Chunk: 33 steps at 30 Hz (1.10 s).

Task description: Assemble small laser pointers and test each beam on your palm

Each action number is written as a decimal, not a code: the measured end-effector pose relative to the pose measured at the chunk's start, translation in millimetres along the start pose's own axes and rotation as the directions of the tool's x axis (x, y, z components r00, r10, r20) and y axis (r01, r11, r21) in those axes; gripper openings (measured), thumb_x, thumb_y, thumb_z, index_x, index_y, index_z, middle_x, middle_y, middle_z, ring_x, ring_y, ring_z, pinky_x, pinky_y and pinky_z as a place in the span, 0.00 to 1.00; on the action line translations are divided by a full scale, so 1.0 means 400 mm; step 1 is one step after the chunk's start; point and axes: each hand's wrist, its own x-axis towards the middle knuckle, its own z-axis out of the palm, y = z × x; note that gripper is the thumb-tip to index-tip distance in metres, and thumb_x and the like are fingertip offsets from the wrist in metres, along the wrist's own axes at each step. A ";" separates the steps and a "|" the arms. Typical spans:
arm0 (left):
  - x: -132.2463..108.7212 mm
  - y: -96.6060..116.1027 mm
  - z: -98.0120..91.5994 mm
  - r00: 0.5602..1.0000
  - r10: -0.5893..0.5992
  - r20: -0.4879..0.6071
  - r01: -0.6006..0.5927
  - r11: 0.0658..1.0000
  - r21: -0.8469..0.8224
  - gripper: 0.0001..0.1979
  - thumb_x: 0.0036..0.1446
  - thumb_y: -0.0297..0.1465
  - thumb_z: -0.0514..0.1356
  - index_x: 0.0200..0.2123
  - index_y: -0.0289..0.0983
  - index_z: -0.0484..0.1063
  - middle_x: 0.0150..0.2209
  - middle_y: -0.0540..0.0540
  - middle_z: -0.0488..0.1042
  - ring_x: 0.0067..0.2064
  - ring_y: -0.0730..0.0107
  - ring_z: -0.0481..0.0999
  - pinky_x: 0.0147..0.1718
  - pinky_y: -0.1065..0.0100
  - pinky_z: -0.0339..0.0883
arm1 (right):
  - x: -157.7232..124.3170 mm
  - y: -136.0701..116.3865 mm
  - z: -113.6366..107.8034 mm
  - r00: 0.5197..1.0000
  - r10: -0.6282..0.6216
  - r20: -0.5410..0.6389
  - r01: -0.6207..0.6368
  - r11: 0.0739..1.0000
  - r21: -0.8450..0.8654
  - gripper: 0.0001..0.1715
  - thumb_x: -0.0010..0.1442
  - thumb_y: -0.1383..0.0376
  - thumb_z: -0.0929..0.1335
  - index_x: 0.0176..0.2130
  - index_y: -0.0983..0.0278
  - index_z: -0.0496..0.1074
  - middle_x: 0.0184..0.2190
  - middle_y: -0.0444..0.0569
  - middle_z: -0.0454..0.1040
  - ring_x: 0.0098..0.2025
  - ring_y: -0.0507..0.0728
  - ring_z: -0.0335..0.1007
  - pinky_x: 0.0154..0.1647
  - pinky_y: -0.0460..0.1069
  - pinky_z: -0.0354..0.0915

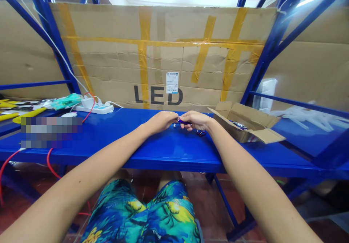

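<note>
Above the middle of the blue table my two hands meet at a small, slim, dark blue-purple piece (185,122). My right hand (196,118) is closed around it, with the fingers curled under. At its left end, the fingertips of my left hand (165,119) pinch a tiny part whose kind I cannot make out. A little silvery bit (174,125) shows just below the left fingertips. Close beneath my right wrist lies a dark, reddish loop-shaped item (201,133).
An open cardboard box (245,126) with slim blue and silver items stands at right. On the left are a white power strip (95,108), red cable (91,112) and yellow-handled tools (29,115). Behind the table (174,152) rises a large cardboard sheet (114,68) between blue posts.
</note>
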 end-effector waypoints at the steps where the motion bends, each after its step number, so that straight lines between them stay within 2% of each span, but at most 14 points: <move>1: 0.002 -0.003 -0.007 0.999 -0.029 -0.016 0.029 0.999 -0.025 0.08 0.62 0.29 0.53 0.34 0.37 0.73 0.32 0.44 0.76 0.35 0.66 0.74 0.36 0.67 0.64 | -0.001 -0.003 -0.006 0.995 -0.055 -0.079 0.052 0.998 -0.042 0.11 0.61 0.61 0.69 0.35 0.67 0.70 0.26 0.50 0.71 0.21 0.48 0.62 0.19 0.44 0.63; 3: 0.005 -0.005 -0.022 0.989 -0.128 -0.078 0.120 0.988 -0.094 0.06 0.60 0.30 0.56 0.32 0.37 0.73 0.32 0.46 0.77 0.34 0.68 0.74 0.36 0.67 0.65 | -0.010 -0.010 -0.029 0.942 -0.176 -0.286 0.128 0.975 -0.179 0.15 0.61 0.56 0.69 0.37 0.66 0.70 0.28 0.50 0.72 0.25 0.51 0.68 0.26 0.46 0.68; 4: 0.006 -0.004 -0.028 0.973 -0.195 -0.122 0.176 0.972 -0.153 0.05 0.58 0.30 0.58 0.32 0.37 0.73 0.32 0.46 0.77 0.34 0.68 0.74 0.37 0.67 0.66 | -0.017 -0.014 -0.044 0.869 -0.241 -0.433 0.111 0.946 -0.304 0.16 0.61 0.55 0.69 0.34 0.67 0.70 0.25 0.49 0.71 0.24 0.51 0.66 0.26 0.46 0.66; 5: 0.007 -0.003 -0.034 0.948 -0.268 -0.169 0.228 0.947 -0.226 0.04 0.56 0.29 0.59 0.30 0.37 0.73 0.34 0.45 0.78 0.35 0.68 0.75 0.38 0.67 0.67 | -0.025 -0.017 -0.060 0.793 -0.289 -0.536 0.030 0.897 -0.440 0.17 0.61 0.56 0.69 0.30 0.67 0.70 0.22 0.47 0.69 0.22 0.50 0.64 0.25 0.46 0.63; 6: 0.007 -0.001 -0.038 0.917 -0.338 -0.211 0.267 0.914 -0.305 0.03 0.54 0.29 0.60 0.29 0.36 0.72 0.35 0.44 0.79 0.37 0.68 0.76 0.40 0.66 0.68 | -0.034 -0.019 -0.075 0.767 -0.293 -0.571 -0.086 0.834 -0.544 0.18 0.59 0.56 0.70 0.26 0.67 0.70 0.18 0.45 0.66 0.20 0.49 0.60 0.23 0.46 0.60; 8: 0.007 0.003 -0.043 0.853 -0.436 -0.287 0.285 0.849 -0.444 0.05 0.52 0.28 0.60 0.26 0.35 0.69 0.41 0.41 0.79 0.43 0.65 0.77 0.45 0.63 0.69 | -0.051 -0.022 -0.097 0.840 -0.153 -0.520 -0.266 0.720 -0.641 0.18 0.57 0.56 0.70 0.24 0.66 0.72 0.14 0.43 0.63 0.17 0.49 0.56 0.20 0.47 0.55; 11: 0.010 0.001 -0.045 0.786 -0.492 -0.375 0.226 0.792 -0.566 0.09 0.50 0.26 0.59 0.22 0.36 0.62 0.48 0.37 0.77 0.49 0.62 0.77 0.50 0.59 0.69 | -0.060 -0.018 -0.105 0.910 -0.006 -0.415 -0.343 0.554 -0.758 0.17 0.53 0.56 0.72 0.22 0.66 0.75 0.14 0.45 0.64 0.16 0.51 0.55 0.19 0.49 0.52; 14: 0.016 -0.012 -0.041 0.754 -0.536 -0.380 0.181 0.726 -0.664 0.09 0.51 0.25 0.59 0.23 0.36 0.60 0.44 0.37 0.79 0.47 0.62 0.79 0.48 0.58 0.70 | -0.049 -0.006 -0.097 0.922 0.067 -0.382 -0.369 0.457 -0.809 0.16 0.48 0.57 0.74 0.20 0.65 0.74 0.17 0.47 0.68 0.18 0.52 0.59 0.20 0.50 0.55; 17: 0.023 -0.022 -0.033 0.719 -0.620 -0.314 0.176 0.600 -0.781 0.10 0.53 0.25 0.59 0.26 0.37 0.58 0.36 0.40 0.80 0.41 0.63 0.80 0.43 0.59 0.72 | -0.031 0.010 -0.087 0.918 0.075 -0.390 -0.383 0.427 -0.819 0.12 0.43 0.62 0.76 0.19 0.65 0.73 0.19 0.48 0.71 0.20 0.54 0.64 0.20 0.50 0.57; 21: 0.032 -0.020 -0.025 0.656 -0.738 -0.155 0.186 0.357 -0.915 0.08 0.58 0.27 0.58 0.31 0.37 0.58 0.29 0.46 0.77 0.35 0.66 0.81 0.36 0.61 0.75 | -0.015 0.021 -0.069 0.942 0.012 -0.335 -0.295 0.509 -0.809 0.06 0.42 0.69 0.74 0.21 0.65 0.72 0.21 0.47 0.73 0.21 0.53 0.65 0.20 0.48 0.58; 25: 0.031 -0.017 -0.025 0.639 -0.769 -0.019 0.263 0.242 -0.934 0.06 0.60 0.30 0.58 0.37 0.37 0.62 0.28 0.50 0.74 0.26 0.72 0.77 0.25 0.70 0.71 | -0.014 0.008 -0.039 0.973 -0.174 -0.154 0.012 0.701 -0.713 0.07 0.50 0.68 0.69 0.22 0.65 0.70 0.21 0.47 0.72 0.22 0.51 0.66 0.22 0.46 0.61; 27: 0.026 -0.019 -0.023 0.664 -0.748 -0.004 0.301 0.272 -0.914 0.07 0.60 0.31 0.60 0.38 0.36 0.64 0.30 0.49 0.75 0.21 0.78 0.71 0.17 0.75 0.62 | -0.017 0.000 -0.022 0.968 -0.228 -0.102 0.149 0.854 -0.499 0.06 0.54 0.66 0.68 0.26 0.65 0.68 0.26 0.49 0.75 0.26 0.52 0.70 0.25 0.46 0.65; 29: 0.022 -0.021 -0.019 0.713 -0.702 0.003 0.338 0.340 -0.878 0.07 0.60 0.32 0.61 0.39 0.36 0.66 0.32 0.48 0.75 0.18 0.82 0.65 0.15 0.77 0.54 | -0.017 -0.004 -0.008 0.966 -0.243 -0.084 0.212 0.938 -0.274 0.07 0.55 0.65 0.69 0.29 0.65 0.67 0.29 0.52 0.76 0.28 0.53 0.72 0.26 0.47 0.68; 33: 0.020 -0.012 -0.001 0.776 -0.630 0.001 0.426 0.525 -0.737 0.04 0.59 0.27 0.60 0.38 0.33 0.69 0.29 0.49 0.74 0.20 0.81 0.64 0.20 0.75 0.58 | 0.003 0.006 0.006 0.942 -0.320 -0.105 0.307 0.944 -0.120 0.07 0.54 0.67 0.70 0.29 0.64 0.65 0.24 0.47 0.72 0.24 0.51 0.69 0.23 0.46 0.65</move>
